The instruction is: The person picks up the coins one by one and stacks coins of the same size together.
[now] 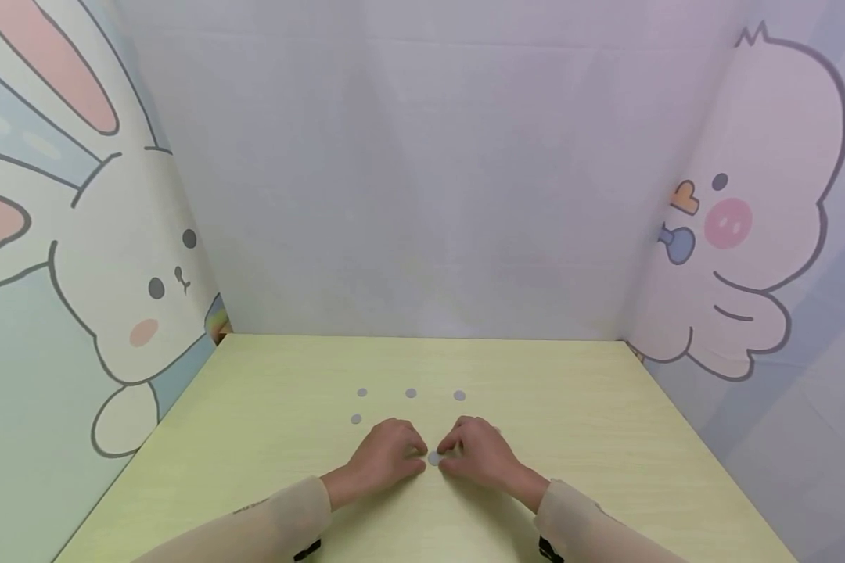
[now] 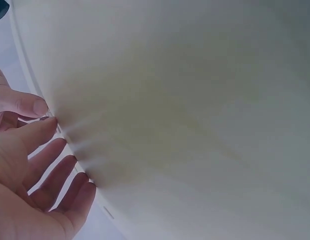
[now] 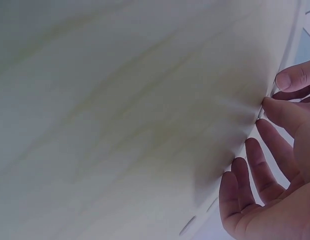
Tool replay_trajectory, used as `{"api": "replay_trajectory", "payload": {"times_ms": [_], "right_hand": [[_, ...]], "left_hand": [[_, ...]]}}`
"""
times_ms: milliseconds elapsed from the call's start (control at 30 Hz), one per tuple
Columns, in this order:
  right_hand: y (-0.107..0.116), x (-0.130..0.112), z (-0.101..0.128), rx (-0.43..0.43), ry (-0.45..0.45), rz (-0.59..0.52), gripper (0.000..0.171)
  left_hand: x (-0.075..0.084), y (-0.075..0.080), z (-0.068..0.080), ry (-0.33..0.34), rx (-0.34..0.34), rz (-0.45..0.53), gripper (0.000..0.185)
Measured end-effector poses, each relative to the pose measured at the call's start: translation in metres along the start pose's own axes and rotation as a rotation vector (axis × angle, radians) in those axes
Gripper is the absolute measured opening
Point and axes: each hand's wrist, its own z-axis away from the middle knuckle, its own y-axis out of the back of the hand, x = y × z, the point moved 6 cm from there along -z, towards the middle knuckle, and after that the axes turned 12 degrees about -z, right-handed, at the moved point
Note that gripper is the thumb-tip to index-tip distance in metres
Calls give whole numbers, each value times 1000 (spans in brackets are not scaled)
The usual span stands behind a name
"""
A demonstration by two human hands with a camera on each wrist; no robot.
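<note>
Several flat grey discs lie on the tabletop, coin-like but too small to tell more. One disc (image 1: pixel 434 458) lies between the fingertips of both hands. At its left is the left hand (image 1: pixel 387 453), thumb and forefinger apart and close to the disc's edge. From the other side the right hand (image 1: pixel 480 452) has its finger and thumb tips at the disc's right edge. Both wrist views show the left hand (image 2: pixel 30 180) and right hand (image 3: pixel 275 185) with bent, spread fingers whose tips touch the tabletop. The disc cannot be made out there.
Beyond the hands, discs lie in a row: left (image 1: pixel 362 392), middle (image 1: pixel 411 393) and right (image 1: pixel 460 396). Another disc (image 1: pixel 355 419) sits nearer at the left. Something small peeks out behind the right hand. A pale yellow table (image 1: pixel 267 375) is enclosed by cloth walls (image 1: pixel 422 195).
</note>
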Motion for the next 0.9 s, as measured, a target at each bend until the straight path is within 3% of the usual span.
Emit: {"api": "replay_trajectory", "payload": {"times_ms": [900], "right_hand": [[-6, -6, -3, 8, 38, -54, 8]], "left_hand": [[-1, -1, -4, 37, 18, 60, 3]]}}
